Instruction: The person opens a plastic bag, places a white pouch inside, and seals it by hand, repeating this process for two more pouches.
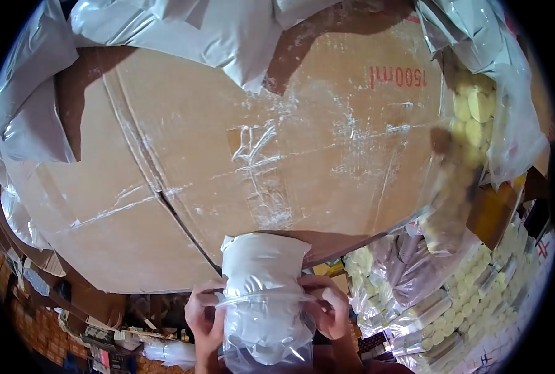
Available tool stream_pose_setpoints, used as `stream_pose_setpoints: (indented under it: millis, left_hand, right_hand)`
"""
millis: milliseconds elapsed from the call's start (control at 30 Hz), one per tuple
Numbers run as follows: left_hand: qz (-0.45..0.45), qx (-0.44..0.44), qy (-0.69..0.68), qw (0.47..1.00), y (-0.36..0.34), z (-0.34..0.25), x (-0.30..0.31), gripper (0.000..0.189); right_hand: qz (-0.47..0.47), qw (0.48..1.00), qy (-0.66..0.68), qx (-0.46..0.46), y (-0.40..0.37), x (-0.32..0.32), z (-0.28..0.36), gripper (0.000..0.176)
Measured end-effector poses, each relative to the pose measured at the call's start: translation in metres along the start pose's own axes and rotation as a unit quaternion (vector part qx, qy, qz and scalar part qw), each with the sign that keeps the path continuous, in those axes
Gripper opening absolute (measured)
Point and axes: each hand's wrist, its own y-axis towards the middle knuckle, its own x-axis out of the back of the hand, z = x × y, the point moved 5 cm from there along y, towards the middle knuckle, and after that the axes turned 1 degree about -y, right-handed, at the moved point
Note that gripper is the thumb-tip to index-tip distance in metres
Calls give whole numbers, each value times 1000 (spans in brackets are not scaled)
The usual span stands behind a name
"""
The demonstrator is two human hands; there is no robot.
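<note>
A plump white pouch (265,262) stands upright at the near edge of the cardboard surface, its top end leaning on it. Around its lower part sits a clear plastic bag (268,352), whose rim crosses the pouch at mid-height. My left hand (204,315) is closed on the left side of that rim, fingers bent. On the opposite side my right hand (328,305) pinches the rim between thumb and fingers. The pouch's bottom end shows through the bag's wrinkled film.
Flattened cardboard (327,181), dusted with white powder, covers the work surface. White filled pouches (184,31) lie along its far edge, more at the far left. Clear bags of pale yellow round pieces (452,318) are stacked to the right. Wrapped plastic (168,352) lies lower left.
</note>
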Motion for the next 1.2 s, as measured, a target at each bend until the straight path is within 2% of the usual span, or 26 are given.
stream_pose_setpoints:
  millis: [100, 200, 233, 300, 367, 400, 433, 467, 533, 567, 667, 767, 800, 867, 900, 933, 967, 1067, 1133, 1200]
  left_hand:
    - [4, 35, -30, 999, 12, -8, -10, 17]
    - [11, 92, -13, 996, 24, -17, -20, 18]
    - [2, 121, 3, 993, 24, -16, -21, 18]
    - [-20, 173, 15, 985, 23, -15, -23, 14]
    - [-40, 154, 18, 987, 24, -15, -26, 10]
    - [-47, 144, 19, 988, 26, -17, -28, 10]
    - [-45, 167, 47, 984, 26, -26, -33, 18]
    - [-34, 154, 62, 986, 27, -25, -33, 21]
    - [-20, 133, 86, 987, 21, -13, -31, 26]
    - [-35, 151, 74, 985, 16, -3, -29, 29]
    - [-56, 149, 31, 987, 7, 4, -31, 25]
    - [47, 84, 11, 995, 14, -20, -35, 22]
    - [72, 90, 27, 993, 12, -16, -34, 19]
    - [106, 108, -26, 988, -4, 20, -20, 17]
    - [96, 66, -47, 992, -5, 28, -16, 13]
    - [142, 18, -73, 987, -6, 36, -13, 11]
    - [189, -30, -99, 977, -6, 43, -5, 11]
    - [293, -42, -301, 906, -21, 45, -2, 21]
    - [171, 27, -513, 841, -44, 25, -13, 20]
    - [270, -6, -470, 840, -43, -1, -8, 20]
  right_hand:
    - [-46, 985, 126, -105, 0, -10, -21, 6]
    - [-115, 973, 145, -137, -11, -18, -44, 10]
    - [-130, 971, 92, -176, -12, -19, -39, 8]
    - [-151, 977, 41, -148, -16, -20, -42, 6]
    - [-164, 978, -29, -121, -18, -22, -40, 5]
    - [-171, 977, 21, -122, -18, -26, -40, 5]
    - [-182, 973, 72, -123, -18, -30, -39, 5]
    - [-197, 966, 120, -120, -17, -31, -39, 5]
    - [-173, 956, 198, -132, -20, -30, -52, 8]
    - [-158, 949, 235, -138, -23, -29, -60, 10]
    - [-102, 880, 433, -166, -34, -38, -77, 11]
    - [-85, 827, 509, -224, -45, -46, -107, 8]
    - [-83, 805, 537, -236, -46, -49, -110, 7]
    - [-50, 795, 547, -257, -46, -43, -108, 19]
    - [-21, 787, 562, -254, -44, -38, -100, 23]
    - [9, 779, 575, -251, -43, -35, -96, 27]
    - [55, 831, 529, -164, -45, -34, -94, 39]
    - [194, 888, 388, -150, -35, -21, -65, 42]
    - [320, 850, 415, 49, -29, -26, -62, 32]
    - [402, 832, 330, 191, -9, -27, -10, 16]
